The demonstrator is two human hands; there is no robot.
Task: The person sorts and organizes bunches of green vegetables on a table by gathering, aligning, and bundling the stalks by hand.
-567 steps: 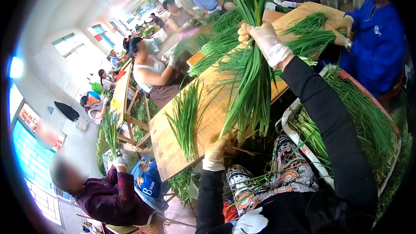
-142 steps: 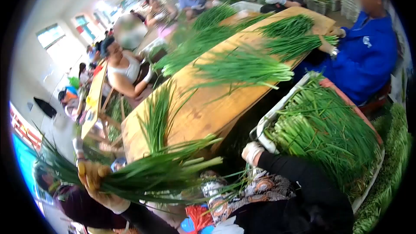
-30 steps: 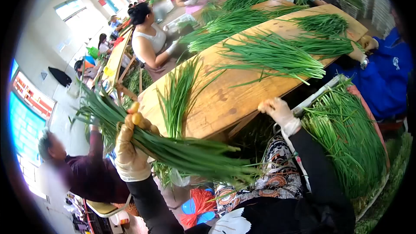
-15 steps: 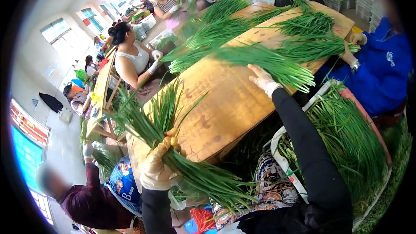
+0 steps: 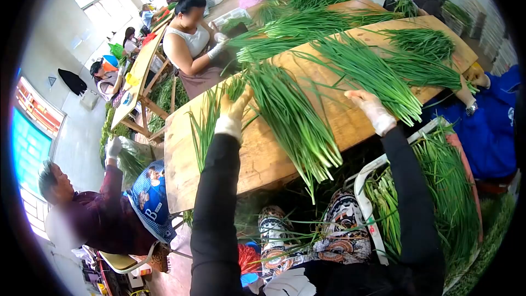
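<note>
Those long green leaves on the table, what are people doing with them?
Someone in black sleeves sits at a wooden table. The gloved left hand is by the leafy end of a green bunch, whose pale stalks stick out past the table's edge. The gloved right hand is between that bunch and another bunch. To the right, a crate holds more greens.

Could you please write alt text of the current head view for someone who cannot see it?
A gloved left hand and right hand flank a bunch of long green leaves on a wooden table. A crate of greens stands at right; other people are nearby.
</note>
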